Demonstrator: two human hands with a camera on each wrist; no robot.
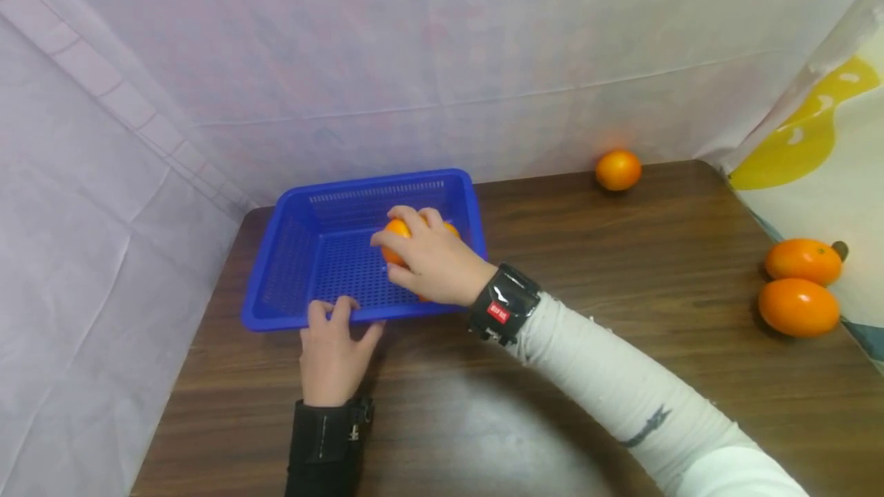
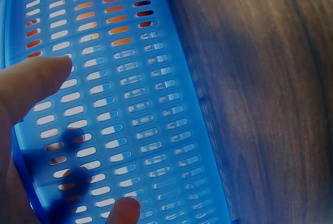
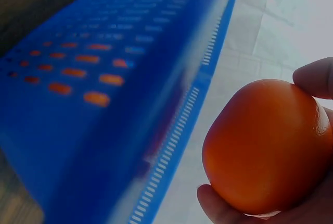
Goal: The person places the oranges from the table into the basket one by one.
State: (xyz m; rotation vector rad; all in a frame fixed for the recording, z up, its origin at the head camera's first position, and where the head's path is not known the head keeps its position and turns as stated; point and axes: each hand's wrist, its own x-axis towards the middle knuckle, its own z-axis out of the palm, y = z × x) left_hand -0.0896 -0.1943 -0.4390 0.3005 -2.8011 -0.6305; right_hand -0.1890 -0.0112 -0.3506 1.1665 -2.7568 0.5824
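Note:
A blue slotted plastic basket [image 1: 352, 263] stands on the table's left part. My left hand [image 1: 334, 359] holds its near rim, fingers over the edge; in the left wrist view its thumb [image 2: 36, 81] lies along the slotted outer wall. My right hand [image 1: 442, 263] grips a smooth, round orange-coloured fruit [image 3: 265, 146] over the basket's right half. Fingers wrap its sides, and the right wrist view has it beside the rim. Another orange fruit [image 1: 451, 229] shows in the basket, mostly hidden behind the right hand. Orange also shows through the wall slots.
One more orange fruit [image 1: 618, 169] lies by the back edge. Two longer orange fruits [image 1: 799, 307] lie side by side at the table's right edge. A pale cloth [image 1: 428, 60] hangs behind the brown wooden table [image 1: 587, 251], with more cloth at both sides.

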